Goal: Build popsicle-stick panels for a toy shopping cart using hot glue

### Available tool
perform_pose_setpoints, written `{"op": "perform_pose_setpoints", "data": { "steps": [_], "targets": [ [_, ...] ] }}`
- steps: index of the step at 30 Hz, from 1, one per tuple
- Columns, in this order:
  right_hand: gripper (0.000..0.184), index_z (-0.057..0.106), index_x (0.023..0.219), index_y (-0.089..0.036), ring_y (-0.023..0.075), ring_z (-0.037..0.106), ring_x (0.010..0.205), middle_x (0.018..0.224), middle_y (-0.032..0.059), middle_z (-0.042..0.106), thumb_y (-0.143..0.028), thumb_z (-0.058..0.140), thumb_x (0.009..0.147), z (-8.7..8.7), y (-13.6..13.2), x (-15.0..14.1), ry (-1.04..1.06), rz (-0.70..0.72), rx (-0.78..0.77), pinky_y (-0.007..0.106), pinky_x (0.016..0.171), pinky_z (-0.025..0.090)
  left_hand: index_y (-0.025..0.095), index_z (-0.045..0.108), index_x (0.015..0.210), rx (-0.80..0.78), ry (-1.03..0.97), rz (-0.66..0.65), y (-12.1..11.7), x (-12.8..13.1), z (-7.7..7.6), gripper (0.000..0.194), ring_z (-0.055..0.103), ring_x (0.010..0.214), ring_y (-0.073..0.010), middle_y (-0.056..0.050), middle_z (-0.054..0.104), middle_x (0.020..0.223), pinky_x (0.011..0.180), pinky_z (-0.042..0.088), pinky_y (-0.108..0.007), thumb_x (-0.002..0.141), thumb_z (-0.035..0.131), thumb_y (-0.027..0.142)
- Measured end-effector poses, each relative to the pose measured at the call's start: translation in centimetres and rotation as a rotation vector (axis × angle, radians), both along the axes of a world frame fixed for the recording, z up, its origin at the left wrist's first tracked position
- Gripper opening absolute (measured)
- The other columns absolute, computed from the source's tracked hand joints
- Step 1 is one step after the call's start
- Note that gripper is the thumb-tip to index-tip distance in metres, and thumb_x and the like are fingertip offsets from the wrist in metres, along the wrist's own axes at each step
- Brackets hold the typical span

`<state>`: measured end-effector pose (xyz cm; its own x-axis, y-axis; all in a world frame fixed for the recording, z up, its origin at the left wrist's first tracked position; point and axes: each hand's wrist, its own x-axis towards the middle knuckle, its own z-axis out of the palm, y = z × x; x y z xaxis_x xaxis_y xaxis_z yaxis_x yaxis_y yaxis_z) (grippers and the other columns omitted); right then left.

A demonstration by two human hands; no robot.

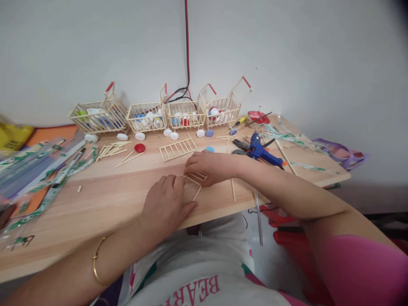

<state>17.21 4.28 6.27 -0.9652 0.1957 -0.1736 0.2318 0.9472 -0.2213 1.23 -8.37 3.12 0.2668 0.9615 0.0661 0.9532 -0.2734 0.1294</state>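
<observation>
A small frame of thin wooden sticks (194, 181) lies on the table near its front edge, partly hidden by my fingers. My left hand (167, 197) is closed at the frame's left side, fingers curled down onto it. From the far right side, my right hand (212, 167) reaches round the same frame, its fingers bent over the sticks. Just beyond both hands lies a ladder-like stick panel (178, 148), flat on the wood. A blue bottle cap (209, 149) shows behind my right hand.
Miniature stick shopping carts (146, 117) filled with bottle caps line the wall. A blue glue gun (263, 151) and pliers (240, 145) lie right of my hands. Loose sticks (111, 149), a red cap (139, 148) and plastic packaging (35, 170) are leftward. A glue stick (258, 216) overhangs the front edge.
</observation>
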Motion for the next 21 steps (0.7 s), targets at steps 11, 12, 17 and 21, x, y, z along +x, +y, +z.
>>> {"op": "perform_pose_setpoints", "data": {
  "steps": [11,12,17,21],
  "targets": [
    [0.03,0.06,0.104,-0.015,0.027,0.05,0.104,0.109,0.0127,0.06,-0.021,0.056,0.075,0.2,-0.5,0.5,0.029,0.013,0.092,0.04,0.08,0.039,0.015,0.053,0.099,0.046,-0.012,-0.024,-0.1,-0.1,-0.2,0.037,0.053,0.095,-0.0275,-0.012,0.059,0.097,0.083,0.044,-0.042,0.076,0.063,0.041],
    [0.03,0.059,0.104,-0.015,0.0271,0.05,0.104,0.109,0.0129,0.06,-0.021,0.057,0.075,0.3,-0.6,0.5,0.029,0.011,0.1,0.04,0.08,0.039,0.015,0.052,0.099,0.05,-0.011,-0.027,0.0,-0.2,-0.1,0.037,0.053,0.096,-0.0276,-0.012,0.059,0.098,0.083,0.044,-0.042,0.075,0.063,0.041],
    [0.031,0.06,0.103,-0.016,0.0281,0.05,0.104,0.11,0.0129,0.06,-0.024,0.059,0.073,0.3,-0.6,0.7,0.004,0.007,0.122,0.04,0.08,0.038,0.016,0.052,0.097,0.045,-0.01,-0.044,0.5,-0.5,0.0,0.036,0.054,0.095,-0.0275,-0.011,0.059,0.098,0.081,0.045,-0.041,0.074,0.064,0.041],
    [0.035,0.06,0.104,-0.016,0.0279,0.051,0.102,0.109,0.0121,0.06,-0.026,0.063,0.07,0.0,-0.4,0.6,-0.016,0.003,0.125,0.039,0.08,0.038,0.017,0.052,0.097,0.044,-0.034,-0.051,1.1,-0.9,-0.1,0.036,0.055,0.095,-0.0271,-0.01,0.06,0.098,0.081,0.045,-0.04,0.073,0.064,0.04]
  ]
}}
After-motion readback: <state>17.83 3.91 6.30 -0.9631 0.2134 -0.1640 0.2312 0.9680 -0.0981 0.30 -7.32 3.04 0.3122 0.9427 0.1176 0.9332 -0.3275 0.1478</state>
